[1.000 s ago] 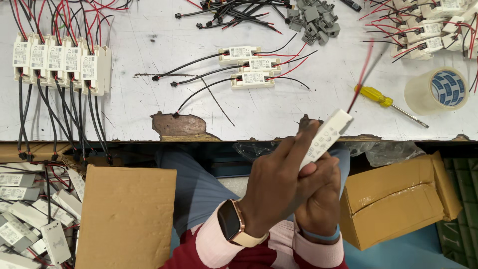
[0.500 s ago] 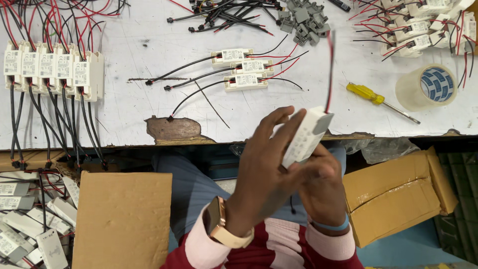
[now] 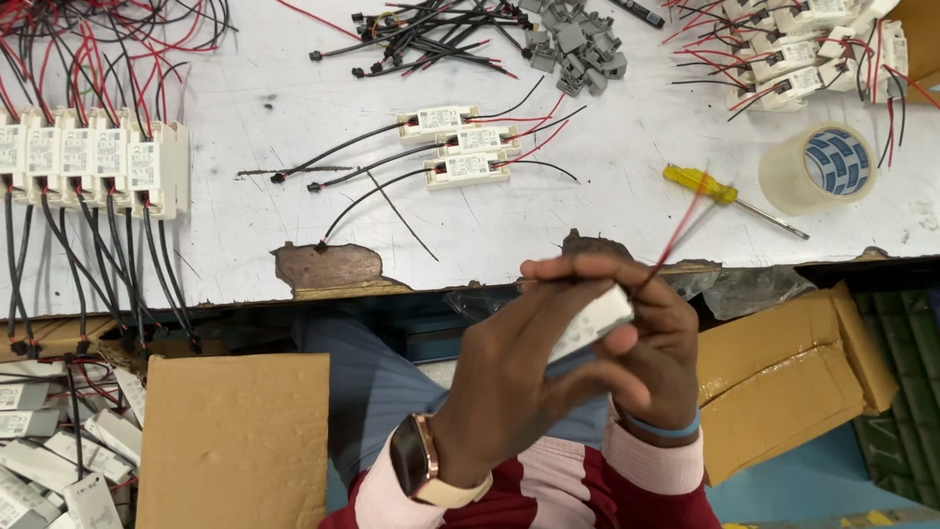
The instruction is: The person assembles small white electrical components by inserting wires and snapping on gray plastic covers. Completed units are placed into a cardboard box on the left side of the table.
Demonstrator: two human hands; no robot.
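A: Where is the small white module (image 3: 590, 323)?

B: Off the desk (image 3: 607, 206), held near the body. The left hand (image 3: 519, 362) is wrapped over it, fingers curled tight, and the right hand (image 3: 666, 362) pinches it from the right side. Its thin red wire (image 3: 676, 235) sticks up towards the yellow screwdriver (image 3: 700, 183).

A: What could go wrong?

B: I'd judge the wire is the weak spot: a tug or a snag on the desk edge could pull it loose. A slackened hold could drop the module into the cardboard box (image 3: 793, 372) or onto the lap.
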